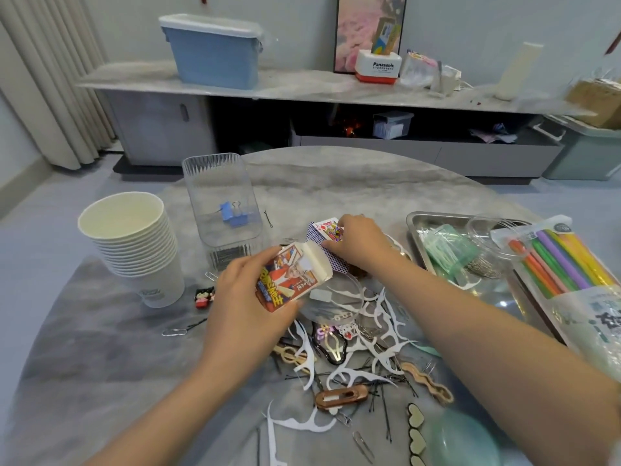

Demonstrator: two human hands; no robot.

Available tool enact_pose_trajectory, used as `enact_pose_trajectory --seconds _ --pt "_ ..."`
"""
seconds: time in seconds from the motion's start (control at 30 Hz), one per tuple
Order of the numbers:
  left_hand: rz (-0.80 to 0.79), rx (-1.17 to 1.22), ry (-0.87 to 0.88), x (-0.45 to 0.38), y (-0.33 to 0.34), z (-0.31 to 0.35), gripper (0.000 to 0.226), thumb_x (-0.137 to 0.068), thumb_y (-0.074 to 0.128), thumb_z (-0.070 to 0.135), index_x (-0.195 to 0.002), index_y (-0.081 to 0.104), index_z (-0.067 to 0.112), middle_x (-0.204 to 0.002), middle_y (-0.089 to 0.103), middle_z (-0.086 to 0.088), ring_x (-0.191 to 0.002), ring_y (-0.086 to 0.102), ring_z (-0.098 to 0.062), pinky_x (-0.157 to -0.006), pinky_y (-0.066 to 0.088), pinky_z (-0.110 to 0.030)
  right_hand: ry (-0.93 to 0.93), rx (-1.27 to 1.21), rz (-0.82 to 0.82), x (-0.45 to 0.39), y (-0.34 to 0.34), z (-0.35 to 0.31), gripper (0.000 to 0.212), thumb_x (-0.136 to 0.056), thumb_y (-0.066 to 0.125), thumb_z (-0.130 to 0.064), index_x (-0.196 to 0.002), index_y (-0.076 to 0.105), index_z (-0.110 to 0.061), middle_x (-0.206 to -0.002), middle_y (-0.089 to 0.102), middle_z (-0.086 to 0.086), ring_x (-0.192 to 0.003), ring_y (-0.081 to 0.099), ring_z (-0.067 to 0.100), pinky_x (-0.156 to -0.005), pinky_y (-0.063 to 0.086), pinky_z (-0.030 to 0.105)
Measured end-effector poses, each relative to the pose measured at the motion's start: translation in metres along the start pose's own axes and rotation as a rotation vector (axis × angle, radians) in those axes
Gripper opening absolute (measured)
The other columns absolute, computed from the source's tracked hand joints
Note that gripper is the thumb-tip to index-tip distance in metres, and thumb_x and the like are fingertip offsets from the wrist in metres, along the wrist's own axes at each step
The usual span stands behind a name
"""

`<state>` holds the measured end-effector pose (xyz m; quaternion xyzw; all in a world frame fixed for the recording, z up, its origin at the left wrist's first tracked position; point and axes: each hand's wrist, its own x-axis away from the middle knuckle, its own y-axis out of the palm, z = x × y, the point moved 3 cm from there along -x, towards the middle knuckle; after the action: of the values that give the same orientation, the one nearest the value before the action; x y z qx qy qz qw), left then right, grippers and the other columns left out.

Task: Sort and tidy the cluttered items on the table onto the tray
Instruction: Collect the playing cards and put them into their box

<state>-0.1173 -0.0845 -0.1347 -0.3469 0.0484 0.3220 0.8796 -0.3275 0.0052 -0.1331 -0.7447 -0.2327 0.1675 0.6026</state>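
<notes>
Scattered white floss picks [379, 317] and hairpins are lying nearest on grey marbled table [336, 183]. My left hand [242, 297] is gripping the glossy card box [289, 277]; my right hand [359, 243] is pinching playing cards [327, 230] beside the steel tray [416, 227].

Playing cards [324, 245] half under right hand [359, 242]; straw pack [571, 280] cropped rightward.

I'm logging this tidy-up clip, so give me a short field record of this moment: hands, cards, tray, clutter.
left hand: left hand holds the open card box
right hand: right hand has its grip on the playing cards
tray: metal tray at right holds a green case
clutter: floss picks and hair clips lie loose on the table
</notes>
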Motion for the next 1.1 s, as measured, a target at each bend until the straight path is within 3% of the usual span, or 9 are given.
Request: enact_pose_trajectory --seconds 0.13,0.33,0.4,0.47,0.57,0.7,0.8,0.87,1.1 --pt "-0.009 0.0 -0.004 0.002 -0.003 -0.003 0.071 -0.067 0.08 0.025 -0.129 0.049 0.037 -0.112 0.046 0.017 -0.103 0.039 0.005 -0.081 0.027 0.005 0.024 0.106 0.008 0.001 -0.008 -0.01 0.032 -0.082 0.059 -0.027 -0.06 0.042 -0.01 -0.06 0.041 0.002 -0.072 0.049 0.029 -0.046 0.024 0.025" --pt "0.004 -0.004 0.012 0.005 -0.009 -0.001 0.071 -0.065 0.081 0.025 -0.129 0.05 0.035 -0.112 0.048 0.015 -0.098 0.037 0.008 -0.08 0.024 0.008 0.095 -0.158 0.341 0.017 -0.031 0.004 0.021 -0.083 0.045 -0.011 -0.079 0.064 -0.005 -0.069 0.06 0.01 -0.065 0.049 0.028 -0.049 0.028 0.027" --pt "0.003 -0.005 0.014 0.005 -0.01 0.0 0.072 -0.065 0.081 0.025 -0.129 0.05 0.035 -0.112 0.048 0.015 -0.099 0.038 0.008 -0.079 0.025 0.008 0.139 -0.334 0.25 0.015 -0.026 0.008 0.024 -0.086 0.047 -0.01 -0.087 0.07 -0.004 -0.078 0.067 0.014 -0.066 0.053 0.027 -0.053 0.039 0.028" --pt "0.001 -0.006 0.012 0.006 -0.01 0.0 0.073 -0.065 0.081 0.026 -0.129 0.049 0.037 -0.113 0.048 0.016 -0.1 0.039 0.007 -0.079 0.025 0.008 0.192 -0.358 0.128 0.014 -0.017 0.01 0.026 -0.088 0.051 -0.014 -0.108 0.068 -0.007 -0.104 0.069 0.013 -0.089 0.061 0.027 -0.074 0.051 0.034" --pt "0.01 0.009 0.01 0.007 -0.011 -0.001 0.073 -0.064 0.081 0.026 -0.128 0.049 0.04 -0.112 0.048 0.019 -0.102 0.042 0.005 -0.079 0.028 0.006 0.08 -0.139 0.154 0.016 -0.008 0.005 0.042 -0.088 0.054 -0.031 -0.128 0.057 -0.019 -0.132 0.053 0.007 -0.122 0.042 0.029 -0.1 0.036 0.038" --pt "0.009 0.002 0.007 0.008 -0.012 -0.002 0.073 -0.064 0.08 0.026 -0.127 0.049 0.042 -0.112 0.048 0.02 -0.104 0.044 0.004 -0.079 0.033 -0.003 0.002 0.078 -0.042 0.016 0.012 -0.011 0.065 -0.083 0.049 -0.064 -0.125 0.054 -0.014 -0.131 0.05 0.013 -0.123 0.039 0.036 -0.1 0.034 0.043" --pt "0.006 0.003 -0.004 0.009 -0.013 -0.004 0.073 -0.064 0.08 0.025 -0.128 0.049 0.041 -0.113 0.049 0.019 -0.104 0.044 0.002 -0.079 0.033 -0.006 0.02 0.124 -0.2 0.01 0.014 -0.017 0.064 -0.077 0.047 -0.073 -0.097 0.058 -0.013 -0.109 0.061 0.011 -0.11 0.049 0.033 -0.098 0.036 0.044" --pt "0.004 0.006 -0.004 0.01 -0.014 -0.005 0.072 -0.064 0.079 0.025 -0.127 0.049 0.042 -0.113 0.049 0.019 -0.105 0.045 0.001 -0.081 0.033 -0.008 -0.028 0.153 -0.191 0.005 0.008 -0.019 0.048 -0.081 0.052 -0.062 -0.076 0.05 -0.014 -0.097 0.064 0.007 -0.092 0.054 0.028 -0.087 0.041 0.037" --pt "-0.009 0.014 -0.019 0.013 -0.017 -0.006 0.071 -0.064 0.08 0.026 -0.128 0.051 0.038 -0.113 0.049 0.017 -0.109 0.047 -0.005 -0.087 0.037 -0.02 -0.213 0.389 -0.153 0.003 -0.004 -0.026 0.012 -0.085 0.054 -0.02 -0.078 0.048 -0.012 -0.087 0.057 0.01 -0.071 0.049 0.025 -0.064 0.041 0.028"
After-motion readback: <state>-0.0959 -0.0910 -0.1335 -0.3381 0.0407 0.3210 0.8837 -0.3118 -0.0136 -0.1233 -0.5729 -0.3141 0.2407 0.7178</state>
